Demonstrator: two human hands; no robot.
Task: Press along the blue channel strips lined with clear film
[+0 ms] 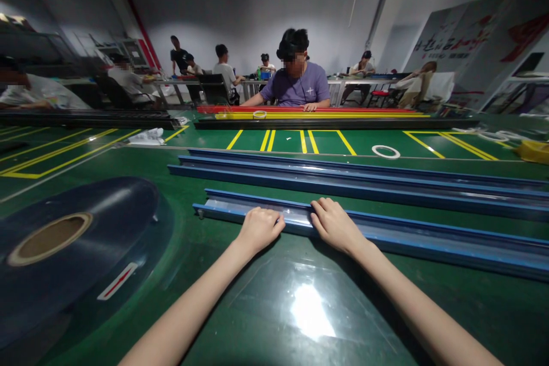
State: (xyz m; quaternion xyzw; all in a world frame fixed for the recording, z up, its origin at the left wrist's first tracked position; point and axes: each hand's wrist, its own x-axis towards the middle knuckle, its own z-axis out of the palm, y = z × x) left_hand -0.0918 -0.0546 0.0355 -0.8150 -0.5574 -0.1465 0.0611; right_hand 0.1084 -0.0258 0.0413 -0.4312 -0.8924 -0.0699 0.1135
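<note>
2 hands on blue channel

We have our left grip and right grip on the nearest blue channel; a big roll lies leftward on the desk.

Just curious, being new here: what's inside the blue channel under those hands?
Inside the blue channel is a shiny, see-through strip, apparently plastic. The left hand and right hand cover parts of the inside, so what lies beneath them cannot be seen.
</note>
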